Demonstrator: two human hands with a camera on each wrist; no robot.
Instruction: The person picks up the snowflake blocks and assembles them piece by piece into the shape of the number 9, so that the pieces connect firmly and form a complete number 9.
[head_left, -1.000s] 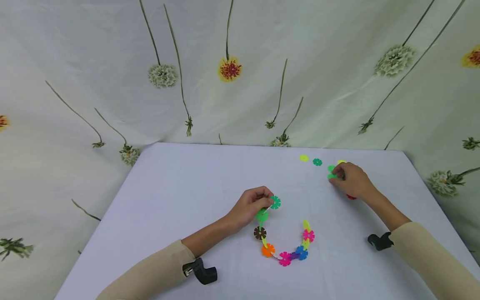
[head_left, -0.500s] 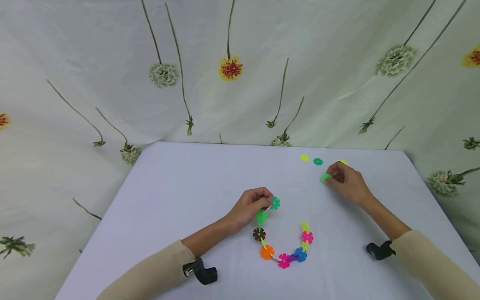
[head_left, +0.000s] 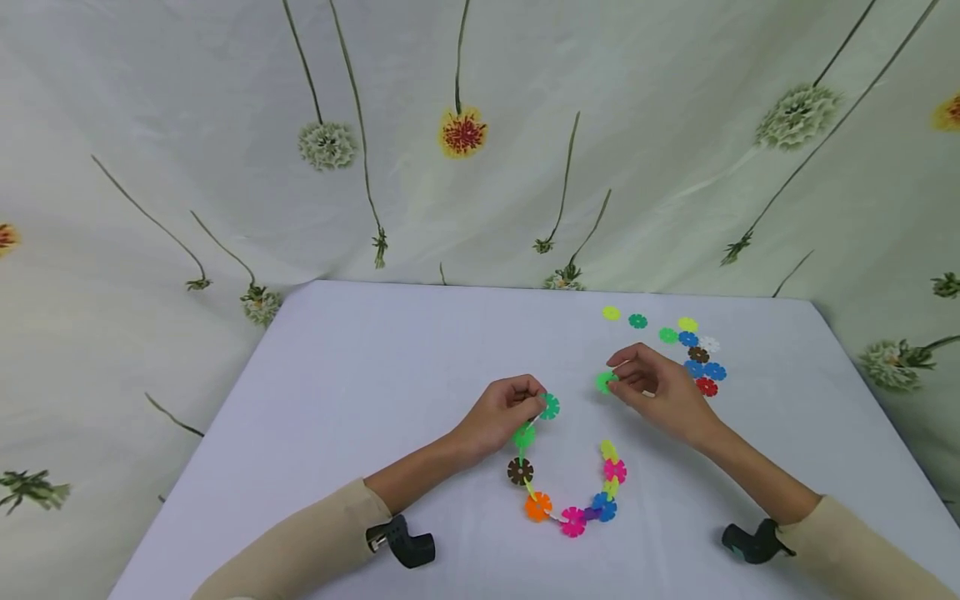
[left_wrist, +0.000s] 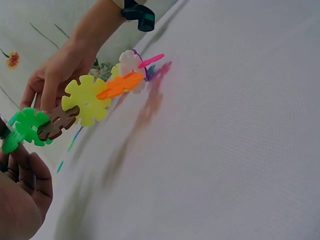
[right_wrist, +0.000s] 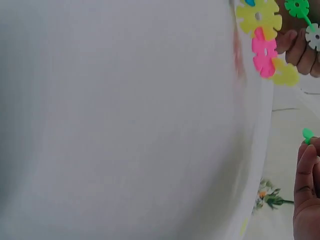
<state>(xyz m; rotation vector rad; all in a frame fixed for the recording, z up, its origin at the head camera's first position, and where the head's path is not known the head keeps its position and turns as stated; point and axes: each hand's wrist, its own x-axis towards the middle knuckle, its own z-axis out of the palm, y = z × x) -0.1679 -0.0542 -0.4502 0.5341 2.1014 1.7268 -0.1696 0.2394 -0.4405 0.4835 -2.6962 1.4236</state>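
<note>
My left hand (head_left: 498,417) pinches the upper end of a chain of slotted plastic flower discs, beside a teal-green disc (head_left: 551,406). From there the chain curves down through a brown disc (head_left: 520,472) and an orange disc (head_left: 537,506), then up on the right to a yellow disc (head_left: 607,450). In the left wrist view, a yellow disc (left_wrist: 87,100) of the chain hangs above the cloth. My right hand (head_left: 663,396) pinches a single bright green flower disc (head_left: 605,382) between thumb and finger, apart from the chain. That green disc (right_wrist: 307,134) appears edge-on in the right wrist view.
Loose flower discs lie at the back right of the white-covered table (head_left: 360,358), among them a red disc (head_left: 707,387), a blue disc (head_left: 715,371) and a yellow disc (head_left: 611,313). A flower-print cloth (head_left: 510,200) hangs behind the table.
My right hand has taken a green disc from the loose ones and carried it left and nearer, uncovering the blue, brown and red discs. My left hand stays almost still with the chain.
</note>
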